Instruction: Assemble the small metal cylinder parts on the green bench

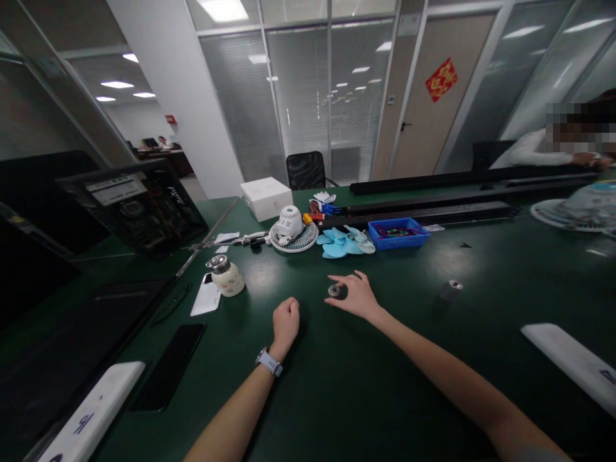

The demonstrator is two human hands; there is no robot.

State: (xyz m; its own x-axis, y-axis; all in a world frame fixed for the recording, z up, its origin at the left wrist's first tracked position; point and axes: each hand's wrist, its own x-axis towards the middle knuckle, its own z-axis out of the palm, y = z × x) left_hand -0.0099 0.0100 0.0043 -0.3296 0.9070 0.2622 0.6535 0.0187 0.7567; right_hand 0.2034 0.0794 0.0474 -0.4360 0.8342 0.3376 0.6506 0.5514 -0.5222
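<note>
My left hand (286, 324) lies on the green table, curled into a fist, and nothing shows in it. To its right, my right hand (355, 295) has its thumb and index finger parted on either side of a small round metal part (333, 291) with a dark centre. The part appears to sit on the table, with a gap to the fingers. Beyond the hands are light-blue fan blades (339, 244) and a white fan housing (290, 224) with a round grille. A small metal cylinder (451, 290) stands to the right of my right hand.
A cream jar (226, 276) stands at left by a white phone-like slab (206, 298); a black phone (171, 366) lies nearer. Behind are a blue tray (398, 233), white box (266, 198) and long black rails (433, 208). Another person (534, 151) sits at far right.
</note>
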